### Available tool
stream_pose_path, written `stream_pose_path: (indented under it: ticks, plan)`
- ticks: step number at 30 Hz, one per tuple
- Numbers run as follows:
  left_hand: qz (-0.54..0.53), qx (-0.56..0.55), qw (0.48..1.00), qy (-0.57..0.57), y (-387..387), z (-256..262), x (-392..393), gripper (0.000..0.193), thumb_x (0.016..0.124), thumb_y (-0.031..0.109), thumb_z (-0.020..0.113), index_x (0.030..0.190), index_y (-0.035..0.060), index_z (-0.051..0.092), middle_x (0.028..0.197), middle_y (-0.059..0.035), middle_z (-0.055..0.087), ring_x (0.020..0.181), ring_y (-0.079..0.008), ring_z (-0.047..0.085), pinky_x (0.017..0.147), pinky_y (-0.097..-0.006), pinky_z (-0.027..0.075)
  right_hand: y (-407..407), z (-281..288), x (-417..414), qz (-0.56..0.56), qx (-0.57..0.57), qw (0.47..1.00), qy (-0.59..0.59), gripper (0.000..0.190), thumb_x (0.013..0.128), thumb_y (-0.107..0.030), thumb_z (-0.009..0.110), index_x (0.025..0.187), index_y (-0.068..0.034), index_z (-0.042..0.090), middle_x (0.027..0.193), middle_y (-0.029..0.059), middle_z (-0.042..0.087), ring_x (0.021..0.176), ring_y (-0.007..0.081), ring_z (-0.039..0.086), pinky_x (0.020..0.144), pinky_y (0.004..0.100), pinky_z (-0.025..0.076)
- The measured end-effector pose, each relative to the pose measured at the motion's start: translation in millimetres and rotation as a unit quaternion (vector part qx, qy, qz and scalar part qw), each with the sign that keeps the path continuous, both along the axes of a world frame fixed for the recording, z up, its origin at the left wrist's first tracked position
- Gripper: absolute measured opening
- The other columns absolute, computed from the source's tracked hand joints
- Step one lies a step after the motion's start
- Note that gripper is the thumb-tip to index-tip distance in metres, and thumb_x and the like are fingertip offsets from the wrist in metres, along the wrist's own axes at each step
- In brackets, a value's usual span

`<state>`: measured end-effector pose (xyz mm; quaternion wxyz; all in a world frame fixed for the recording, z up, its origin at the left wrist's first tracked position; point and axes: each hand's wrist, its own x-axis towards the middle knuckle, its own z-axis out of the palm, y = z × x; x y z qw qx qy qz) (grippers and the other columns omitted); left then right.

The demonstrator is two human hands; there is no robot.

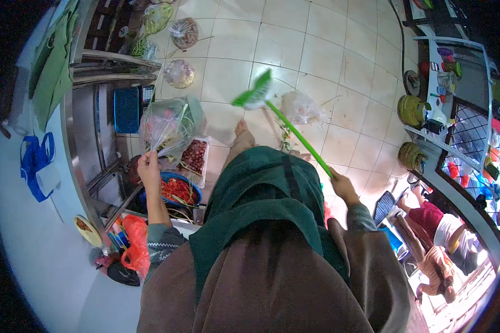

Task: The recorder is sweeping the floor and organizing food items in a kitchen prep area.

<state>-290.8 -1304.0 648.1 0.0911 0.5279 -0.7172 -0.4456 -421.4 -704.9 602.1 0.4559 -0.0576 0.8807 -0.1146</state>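
My left hand (pixel 150 166) grips the gathered top of a clear plastic bag (pixel 173 123), with green and reddish stuff inside that I cannot name for sure. In my right hand (pixel 342 183) is the green handle of a broom (pixel 300 135); its green and white head (pixel 256 93) lies out over the tiles ahead of me. Beside the broom head, a crumpled clear plastic bag (pixel 302 107) rests on the floor. Leafy scraps (pixel 285 135) lie near my foot. Below my left hand stand a blue basin of red chillies (pixel 178 189) and a white tray of shallots (pixel 194 156).
Bagged produce (pixel 179 74) and another filled bag (pixel 184 33) sit on the tiled floor (pixel 233 41). A metal-framed table (pixel 68 145) runs along the left. Green gas cylinders (pixel 412 111) stand by shelving at right. Other people (pixel 437 227) are at lower right.
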Motion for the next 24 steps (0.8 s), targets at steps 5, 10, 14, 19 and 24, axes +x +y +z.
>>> stream_pose_path:
  ticks: [5, 10, 14, 19, 24]
  plan:
    - [0.009, 0.017, 1.000, 0.010, -44, -20, -12, 0.019, 0.085, 0.021, 0.066, 0.080, 0.0028, 0.062, 0.078, -0.0008, 0.057, 0.065, -0.0075, 0.052, 0.057, -0.0235, 0.040, 43, 99, 54, -0.061, 0.000, 0.998, 0.031, 0.046, 0.088, -0.016, 0.053, 0.134, -0.019, 0.046, 0.084, 0.0261, 0.063, 0.083, 0.0424, 0.062, 0.072, 0.0461, 0.051]
    - [-0.014, -0.006, 0.999, -0.037, -65, -42, -14, 0.023, 0.083, 0.024, 0.068, 0.078, 0.0021, 0.063, 0.089, -0.0075, 0.059, 0.082, -0.0156, 0.055, 0.076, -0.0301, 0.043, -28, 121, 43, -0.188, -0.023, 0.982, -0.022, 0.045, 0.090, -0.013, 0.052, 0.134, -0.017, 0.046, 0.107, 0.0233, 0.063, 0.095, 0.0312, 0.065, 0.078, 0.0391, 0.051]
    - [-0.039, -0.026, 0.998, -0.029, -77, -53, -9, 0.024, 0.082, 0.025, 0.069, 0.077, 0.0018, 0.064, 0.095, -0.0099, 0.059, 0.090, -0.0185, 0.056, 0.083, -0.0322, 0.042, -139, 42, -15, -0.225, -0.148, 0.963, -0.007, 0.045, 0.091, -0.018, 0.051, 0.135, -0.017, 0.044, 0.112, 0.0236, 0.060, 0.105, 0.0325, 0.061, 0.087, 0.0371, 0.048]
    - [-0.040, 0.036, 0.998, -0.035, -68, -91, -15, 0.028, 0.081, 0.030, 0.068, 0.078, 0.0015, 0.066, 0.084, -0.0094, 0.064, 0.084, -0.0211, 0.059, 0.084, -0.0324, 0.043, -234, -35, -93, -0.166, -0.112, 0.980, -0.015, 0.043, 0.092, -0.024, 0.048, 0.135, -0.020, 0.044, 0.106, 0.0250, 0.061, 0.097, 0.0403, 0.060, 0.084, 0.0415, 0.048]
    - [-0.096, 0.011, 0.984, -0.151, -35, -124, -52, 0.036, 0.079, 0.034, 0.065, 0.084, -0.0009, 0.068, 0.082, -0.0165, 0.068, 0.079, -0.0259, 0.065, 0.077, -0.0343, 0.047, -181, -36, -95, -0.169, -0.035, 0.982, -0.075, 0.045, 0.092, -0.026, 0.047, 0.136, -0.021, 0.042, 0.086, 0.0197, 0.066, 0.069, 0.0346, 0.064, 0.066, 0.0421, 0.052]
